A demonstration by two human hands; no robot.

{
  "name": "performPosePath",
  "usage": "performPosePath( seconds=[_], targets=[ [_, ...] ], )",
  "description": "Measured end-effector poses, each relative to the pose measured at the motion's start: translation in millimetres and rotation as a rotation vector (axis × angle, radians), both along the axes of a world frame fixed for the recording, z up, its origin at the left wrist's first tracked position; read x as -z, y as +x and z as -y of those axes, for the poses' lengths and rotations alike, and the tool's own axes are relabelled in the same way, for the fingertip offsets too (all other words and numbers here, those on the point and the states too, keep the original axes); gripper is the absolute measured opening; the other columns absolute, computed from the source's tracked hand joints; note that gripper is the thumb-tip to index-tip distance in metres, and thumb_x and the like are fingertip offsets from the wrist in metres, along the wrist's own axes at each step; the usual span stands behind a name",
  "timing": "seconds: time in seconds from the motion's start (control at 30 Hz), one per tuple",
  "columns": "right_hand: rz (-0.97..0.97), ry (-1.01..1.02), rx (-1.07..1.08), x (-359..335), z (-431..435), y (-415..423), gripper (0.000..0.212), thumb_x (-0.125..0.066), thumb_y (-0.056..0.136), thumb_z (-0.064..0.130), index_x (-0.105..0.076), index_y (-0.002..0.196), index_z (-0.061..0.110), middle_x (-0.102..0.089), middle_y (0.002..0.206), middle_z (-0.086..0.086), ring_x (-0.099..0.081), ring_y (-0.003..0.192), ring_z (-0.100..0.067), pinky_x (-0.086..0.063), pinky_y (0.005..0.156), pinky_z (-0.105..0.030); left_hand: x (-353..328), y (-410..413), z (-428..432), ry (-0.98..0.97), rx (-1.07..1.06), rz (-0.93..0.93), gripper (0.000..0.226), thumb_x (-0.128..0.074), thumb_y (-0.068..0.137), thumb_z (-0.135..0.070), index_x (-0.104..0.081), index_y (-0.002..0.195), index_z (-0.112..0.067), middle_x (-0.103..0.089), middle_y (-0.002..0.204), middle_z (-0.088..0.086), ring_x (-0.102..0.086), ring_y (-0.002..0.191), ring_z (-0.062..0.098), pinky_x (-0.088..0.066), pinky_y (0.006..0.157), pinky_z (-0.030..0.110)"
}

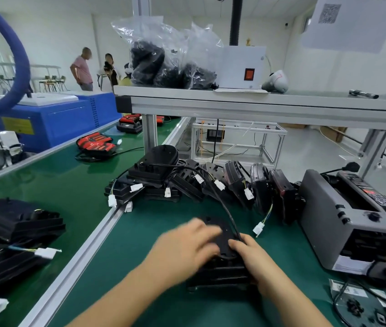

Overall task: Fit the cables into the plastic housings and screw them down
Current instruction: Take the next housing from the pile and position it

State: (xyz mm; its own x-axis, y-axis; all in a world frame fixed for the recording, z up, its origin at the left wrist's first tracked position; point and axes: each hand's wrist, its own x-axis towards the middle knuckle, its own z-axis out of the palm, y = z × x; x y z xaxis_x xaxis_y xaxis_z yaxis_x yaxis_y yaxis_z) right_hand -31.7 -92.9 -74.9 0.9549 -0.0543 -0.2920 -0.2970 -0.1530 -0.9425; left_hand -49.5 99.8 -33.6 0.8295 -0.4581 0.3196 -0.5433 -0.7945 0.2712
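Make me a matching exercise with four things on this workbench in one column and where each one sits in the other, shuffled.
Things:
1. clear plastic bag of black parts
2. grey box-shaped tape dispenser
3. blue metal cabinet
4. black plastic housing

Places:
A. between the left hand and right hand
B. on the upper shelf
C. beyond the conveyor belt, far left
D. right side of the green mat

Pairs: 1-B, 2-D, 3-C, 4-A
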Motion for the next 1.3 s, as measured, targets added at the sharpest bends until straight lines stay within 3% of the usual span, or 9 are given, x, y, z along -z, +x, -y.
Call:
performPosePath(
  seconds=[0.07,0.1,0.23,0.37,0.5,0.67,0.97,1.17,1.3],
  targets=[
    [0.004,0.019,0.002,0,-1,-3,0.022,-0.059,0.087,0.026,-0.060,0.109,0.028,-0.074,0.092,0.007,-0.070,0.087,-0.015,-0.053,0.087,-0.036,-11,45,-20,-0.148,-0.227,0.210,0.043,-0.050,0.092,-0.040,-0.048,0.133,-0.025,-0.048,0.127,0.000,-0.046,0.119,0.021,-0.041,0.098,0.035],
    [0.010,0.026,0.001,0,-1,-4,0.020,-0.058,0.088,0.026,-0.060,0.108,0.029,-0.074,0.091,0.008,-0.071,0.085,-0.013,-0.053,0.085,-0.034,-17,68,-32,-0.121,-0.392,0.285,0.053,-0.057,0.090,-0.031,-0.042,0.139,-0.016,-0.043,0.135,0.007,-0.040,0.126,0.027,-0.036,0.104,0.036],
    [0.042,0.011,0.009,-3,-2,-7,0.020,-0.057,0.090,0.025,-0.060,0.109,0.029,-0.073,0.096,0.010,-0.069,0.086,-0.009,-0.050,0.078,-0.029,-27,137,-78,0.311,-0.716,0.180,0.094,-0.061,0.087,-0.021,0.008,0.152,-0.018,-0.004,0.159,0.014,-0.002,0.145,0.037,-0.010,0.118,0.048],
    [0.052,0.003,0.016,-5,-4,-10,0.022,-0.057,0.090,0.024,-0.060,0.112,0.028,-0.072,0.099,0.008,-0.067,0.092,-0.011,-0.050,0.089,-0.033,-29,164,-88,0.443,-0.660,0.117,0.085,-0.055,0.088,-0.009,-0.002,0.152,-0.023,-0.020,0.153,0.016,-0.016,0.142,0.038,-0.022,0.113,0.052],
    [0.103,0.038,0.023,-10,-5,-16,0.023,-0.056,0.091,0.016,-0.062,0.108,0.031,-0.073,0.091,0.016,-0.068,0.084,0.000,-0.048,0.076,-0.021,-35,166,-86,0.389,-0.569,0.128,0.067,-0.060,0.085,-0.009,-0.028,0.143,-0.016,-0.035,0.134,0.017,-0.040,0.119,0.036,-0.048,0.087,0.042],
    [0.147,0.086,0.045,-17,4,-34,0.029,-0.054,0.092,0.011,-0.063,0.110,0.033,-0.073,0.095,0.016,-0.068,0.087,0.000,-0.048,0.070,-0.014,-39,167,-80,0.339,-0.553,0.095,0.066,-0.068,0.084,-0.018,-0.032,0.139,-0.016,-0.035,0.132,0.018,-0.042,0.115,0.035,-0.050,0.078,0.040],
    [0.176,0.236,0.239,-35,35,-104,0.029,-0.057,0.088,-0.004,-0.070,0.101,0.018,-0.074,0.093,-0.001,-0.068,0.085,-0.016,-0.047,0.068,-0.025,-37,161,-56,0.354,-0.566,0.105,0.066,-0.069,0.084,-0.021,-0.032,0.138,-0.016,-0.037,0.129,0.017,-0.043,0.113,0.034,-0.049,0.073,0.039],
    [0.329,0.080,0.242,-12,42,-136,0.029,-0.048,0.087,-0.017,-0.063,0.107,-0.002,-0.063,0.108,-0.006,-0.060,0.077,0.007,-0.043,0.067,-0.001,-30,155,-44,0.364,-0.596,0.135,0.064,-0.067,0.085,-0.018,-0.032,0.138,-0.016,-0.038,0.128,0.016,-0.043,0.112,0.034,-0.048,0.070,0.038],
    [0.262,0.079,0.264,-6,36,-134,0.028,-0.054,0.086,-0.014,-0.066,0.104,0.004,-0.066,0.105,-0.008,-0.061,0.084,-0.013,-0.045,0.063,-0.002,-25,151,-41,0.352,-0.599,0.139,0.068,-0.069,0.085,-0.029,-0.029,0.139,-0.018,-0.037,0.130,0.016,-0.040,0.116,0.034,-0.048,0.074,0.040]
  ],
)
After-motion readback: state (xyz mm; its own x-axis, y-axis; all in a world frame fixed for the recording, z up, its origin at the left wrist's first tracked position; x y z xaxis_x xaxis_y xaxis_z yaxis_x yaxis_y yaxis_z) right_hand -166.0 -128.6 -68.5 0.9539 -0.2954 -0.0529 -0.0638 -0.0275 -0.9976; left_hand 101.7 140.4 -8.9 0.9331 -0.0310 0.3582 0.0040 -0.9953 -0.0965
